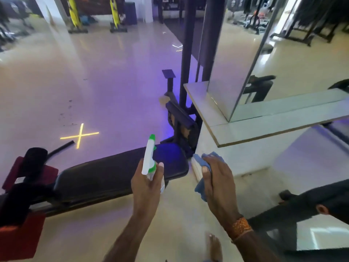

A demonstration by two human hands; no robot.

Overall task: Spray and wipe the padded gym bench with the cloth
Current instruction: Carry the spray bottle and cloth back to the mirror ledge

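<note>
We see two bare hands over one black padded gym bench (113,176), which lies lengthwise across the lower left, its near end below the hands and its right end lit blue. Our left hand (147,186) has its grip closed around one white spray bottle with a green nozzle and trigger (149,159), held upright with the nozzle tilted away from us above the bench pad; what is inside the bottle we cannot tell. Our right hand (217,180), with an orange band (240,226) at the wrist, has its grip wrapped around one crumpled blue cloth (203,174), held just beside the right end of the bench and apart from the pad. Two black foam rollers (35,159) sit at the far left end of the bench on a red frame. One yellow cross (80,136) marks the glossy floor beyond the bench. One bare foot (214,246) shows at the bottom edge.
</note>
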